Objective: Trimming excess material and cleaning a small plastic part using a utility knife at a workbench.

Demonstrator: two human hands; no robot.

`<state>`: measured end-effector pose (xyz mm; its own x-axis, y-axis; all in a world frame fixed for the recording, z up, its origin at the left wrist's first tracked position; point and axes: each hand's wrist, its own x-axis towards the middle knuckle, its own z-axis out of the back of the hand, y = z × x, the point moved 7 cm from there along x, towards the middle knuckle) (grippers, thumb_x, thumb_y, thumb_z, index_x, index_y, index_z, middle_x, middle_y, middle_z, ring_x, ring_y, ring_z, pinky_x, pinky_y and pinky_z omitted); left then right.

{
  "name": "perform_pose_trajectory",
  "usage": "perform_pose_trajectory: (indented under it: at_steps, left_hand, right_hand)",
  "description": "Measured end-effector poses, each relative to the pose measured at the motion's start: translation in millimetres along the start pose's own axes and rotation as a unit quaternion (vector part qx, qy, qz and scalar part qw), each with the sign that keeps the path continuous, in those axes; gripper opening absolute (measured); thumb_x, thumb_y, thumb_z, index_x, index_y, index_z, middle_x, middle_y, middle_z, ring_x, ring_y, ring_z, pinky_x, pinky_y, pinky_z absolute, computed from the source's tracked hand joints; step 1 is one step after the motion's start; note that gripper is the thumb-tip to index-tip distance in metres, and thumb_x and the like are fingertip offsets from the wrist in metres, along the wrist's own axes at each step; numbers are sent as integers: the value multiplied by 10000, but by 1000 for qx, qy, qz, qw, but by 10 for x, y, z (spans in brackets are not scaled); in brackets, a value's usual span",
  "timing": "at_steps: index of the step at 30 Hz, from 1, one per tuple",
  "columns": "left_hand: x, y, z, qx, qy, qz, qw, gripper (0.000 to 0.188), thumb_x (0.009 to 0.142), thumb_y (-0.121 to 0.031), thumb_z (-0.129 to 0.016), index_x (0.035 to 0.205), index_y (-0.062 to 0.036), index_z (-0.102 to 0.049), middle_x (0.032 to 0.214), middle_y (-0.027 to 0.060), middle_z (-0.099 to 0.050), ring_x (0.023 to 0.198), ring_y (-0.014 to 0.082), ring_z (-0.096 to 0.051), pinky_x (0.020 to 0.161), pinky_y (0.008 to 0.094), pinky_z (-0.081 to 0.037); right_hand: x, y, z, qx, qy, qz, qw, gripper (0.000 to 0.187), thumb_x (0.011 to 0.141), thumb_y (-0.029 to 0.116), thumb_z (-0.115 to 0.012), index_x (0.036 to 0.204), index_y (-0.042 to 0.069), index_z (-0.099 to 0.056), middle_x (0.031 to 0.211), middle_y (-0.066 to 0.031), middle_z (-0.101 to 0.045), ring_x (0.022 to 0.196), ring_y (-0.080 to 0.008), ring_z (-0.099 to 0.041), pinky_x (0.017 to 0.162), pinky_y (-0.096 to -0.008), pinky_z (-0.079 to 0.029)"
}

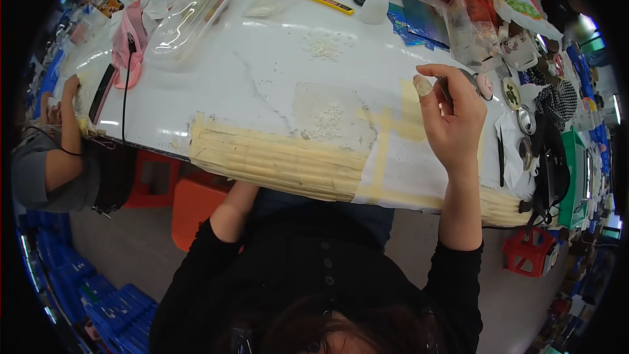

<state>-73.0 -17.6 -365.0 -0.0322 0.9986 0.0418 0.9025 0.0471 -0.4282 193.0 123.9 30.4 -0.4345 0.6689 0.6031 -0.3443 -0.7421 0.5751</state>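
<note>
My right hand point(457, 121) is raised over the right part of the table, fingers curled, the thumb tip wrapped in a pale covering. A thin dark metal tool point(445, 86) shows between its fingers; its kind is hard to make out. My left forearm point(237, 208) goes under the table edge, which hides the left hand. A scatter of tiny white pieces point(329, 121) lies on a clear sheet point(304, 97) in front of me. Farther back is a second small heap of white pieces point(321, 47).
Yellowish tape point(275, 157) covers the near table edge. At the back are a yellow cutter knife point(327, 2), a white squeeze bottle point(375, 6) and a clear plastic box point(190, 23). Small round tins point(526, 119) stand at right. Another person's arm point(69, 118) rests at far left.
</note>
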Motion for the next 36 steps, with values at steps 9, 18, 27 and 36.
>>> perform_pose_trajectory:
  at_steps: [9,18,27,36]
  left_hand:
    - [62,92,-632,-79,80,18,993,621,1046,-461,-280,1518,-64,-204,1545,132,-286,1366,257,-381,1099,387,-385]
    - [63,-141,-1220,-201,177,49,962,627,1045,-469,-283,1524,-79,-183,1563,129,-251,1382,256,-365,1108,382,-380]
    - [94,-137,-904,-181,174,77,965,620,1026,-473,-330,1493,-69,-275,1529,158,-316,1353,278,-402,1092,426,-383]
    - [85,-107,-896,-98,148,111,978,572,1008,-424,-394,1454,-68,-353,1483,164,-381,1323,290,-435,1073,446,-391]
  right_hand:
    - [-93,71,63,-49,-30,43,997,121,836,61,-721,931,21,-657,779,-59,-633,575,-112,-538,531,-230,-441]
    - [-106,180,-7,-74,-5,69,995,142,804,21,-727,928,15,-658,795,-68,-649,614,-142,-608,545,-230,-495]
    - [-105,290,-62,-77,8,94,993,145,792,4,-714,925,13,-656,782,-64,-643,609,-147,-607,534,-234,-495]
    - [-55,369,-196,-75,42,115,990,150,767,11,-703,905,36,-648,740,-50,-618,606,-150,-609,520,-243,-478]
